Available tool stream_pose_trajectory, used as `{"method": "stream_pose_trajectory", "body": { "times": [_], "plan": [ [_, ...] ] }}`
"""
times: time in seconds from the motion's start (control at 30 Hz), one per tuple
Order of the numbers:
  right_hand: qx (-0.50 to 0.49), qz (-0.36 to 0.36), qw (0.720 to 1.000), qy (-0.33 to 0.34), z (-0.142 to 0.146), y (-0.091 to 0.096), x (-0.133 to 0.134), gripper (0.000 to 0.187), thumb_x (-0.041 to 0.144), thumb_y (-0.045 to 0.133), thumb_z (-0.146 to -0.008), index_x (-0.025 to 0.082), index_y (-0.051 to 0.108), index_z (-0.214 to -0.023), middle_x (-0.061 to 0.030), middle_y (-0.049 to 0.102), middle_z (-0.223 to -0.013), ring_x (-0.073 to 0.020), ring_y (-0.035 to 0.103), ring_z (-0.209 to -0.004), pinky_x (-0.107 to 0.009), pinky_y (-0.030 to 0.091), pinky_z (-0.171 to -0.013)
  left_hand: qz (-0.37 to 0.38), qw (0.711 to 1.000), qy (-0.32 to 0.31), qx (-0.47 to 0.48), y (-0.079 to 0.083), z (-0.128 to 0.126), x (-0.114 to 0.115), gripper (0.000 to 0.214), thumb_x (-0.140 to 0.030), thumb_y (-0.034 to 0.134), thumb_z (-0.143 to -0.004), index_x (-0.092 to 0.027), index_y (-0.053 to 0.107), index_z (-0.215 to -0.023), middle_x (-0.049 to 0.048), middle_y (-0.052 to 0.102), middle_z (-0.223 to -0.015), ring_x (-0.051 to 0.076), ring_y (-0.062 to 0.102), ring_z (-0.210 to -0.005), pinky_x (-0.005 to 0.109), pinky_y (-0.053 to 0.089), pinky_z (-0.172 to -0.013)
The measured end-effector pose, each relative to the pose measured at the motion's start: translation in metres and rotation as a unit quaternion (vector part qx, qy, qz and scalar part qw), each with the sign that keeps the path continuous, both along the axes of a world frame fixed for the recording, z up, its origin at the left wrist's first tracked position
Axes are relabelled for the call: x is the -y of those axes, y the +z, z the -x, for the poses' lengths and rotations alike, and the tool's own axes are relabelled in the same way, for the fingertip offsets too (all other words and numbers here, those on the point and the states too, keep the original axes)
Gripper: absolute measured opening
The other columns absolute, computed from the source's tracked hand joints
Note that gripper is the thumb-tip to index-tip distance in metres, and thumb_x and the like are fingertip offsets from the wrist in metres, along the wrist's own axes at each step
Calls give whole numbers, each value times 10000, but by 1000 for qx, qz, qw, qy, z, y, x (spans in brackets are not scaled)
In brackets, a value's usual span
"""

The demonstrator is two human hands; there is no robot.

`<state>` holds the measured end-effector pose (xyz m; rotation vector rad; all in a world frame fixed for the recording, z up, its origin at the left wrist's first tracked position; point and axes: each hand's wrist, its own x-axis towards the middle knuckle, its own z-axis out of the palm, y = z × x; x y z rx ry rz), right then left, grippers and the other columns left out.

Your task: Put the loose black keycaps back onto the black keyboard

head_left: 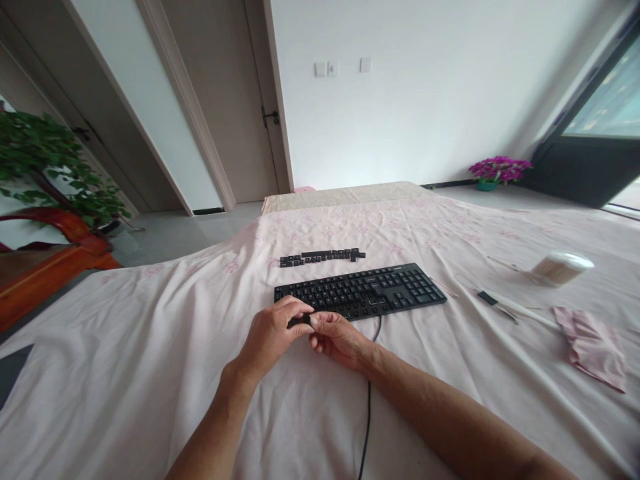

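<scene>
A black computer keyboard [410, 298] lies on the cloth in front of me, with bare spots in its lower key rows. My left hand [273, 337] is at its near left edge, thumb and forefinger pinched together. Against it, my right hand [343, 339] pinches from the other side. Between the fingertips is a small black keycap [307, 319], partly hidden by the fingers. Behind the keyboard, several loose black keycaps [333, 255] and a long space bar [316, 253] are lined up in rows. The keyboard cable [369, 407] runs toward me under my right forearm.
A pale pink flowered cloth [175, 320] covers the surface. On the right are a clear tub of cotton swabs [563, 265], a small black-ended tool [487, 298], tweezers-like metal [507, 312] and a folded pink cloth [593, 347]. A wooden chair arm [60, 227] stands at left.
</scene>
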<state>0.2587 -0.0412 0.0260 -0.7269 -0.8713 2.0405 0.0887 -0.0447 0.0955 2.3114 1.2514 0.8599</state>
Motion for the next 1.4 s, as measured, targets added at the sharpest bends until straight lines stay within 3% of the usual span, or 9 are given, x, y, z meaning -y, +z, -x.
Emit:
{"method": "stream_pose_trajectory", "body": {
  "times": [0.27, 0.47, 0.6, 1.1, 1.33, 1.4],
  "plan": [
    [4, -19, 1000, -22, 1, 1, 2, 386, 482, 763, -680, 134, 600, -714, 10, 606, -536, -57, 481, -444, -178, 328, -462, 12, 1000, 6, 27, -3, 2, -3, 121, -290, 688, -767, -228, 686, -870, -2, 626, -811, 123, 590, -735, 223, 467, -687],
    [66, -87, 989, -99, 3, 3, 6, 345, 465, 747, -693, 135, 647, -685, 21, 573, -500, -58, 438, -446, -198, 288, -467, 38, 998, 8, 56, -6, 4, -6, 183, -351, 716, -740, -209, 693, -854, 2, 639, -769, 128, 595, -713, 228, 470, -671],
    [81, -94, 985, -119, 4, 4, 8, 331, 448, 757, -677, 139, 642, -648, 23, 559, -490, -65, 438, -443, -208, 291, -467, 42, 997, 2, 61, -6, 5, -6, 214, -389, 710, -740, -200, 697, -839, 6, 654, -748, 125, 596, -679, 228, 472, -658],
    [26, -59, 992, -105, 8, 0, 11, 354, 449, 751, -696, 142, 595, -615, 23, 555, -485, -62, 436, -438, -205, 260, -463, -1, 998, 10, 54, -12, 4, -6, 261, -450, 689, -745, -190, 706, -770, 18, 656, -696, 122, 588, -646, 213, 439, -611],
    [-30, -2, 999, -17, 10, 2, 15, 394, 512, 706, -737, 121, 663, -759, -22, 649, -741, -50, 484, -499, -195, 300, -462, -14, 999, 26, 40, -13, 4, -5, 265, -449, 679, -756, -185, 686, -744, 14, 647, -689, 123, 588, -661, 215, 440, -627],
    [-42, 14, 999, -13, 10, 2, 15, 381, 496, 724, -725, 121, 664, -750, -11, 642, -725, -47, 489, -509, -188, 306, -471, -15, 999, 27, 36, -12, 4, -4, 261, -444, 682, -754, -184, 681, -740, 19, 652, -704, 127, 592, -673, 216, 442, -631]
  ]
}}
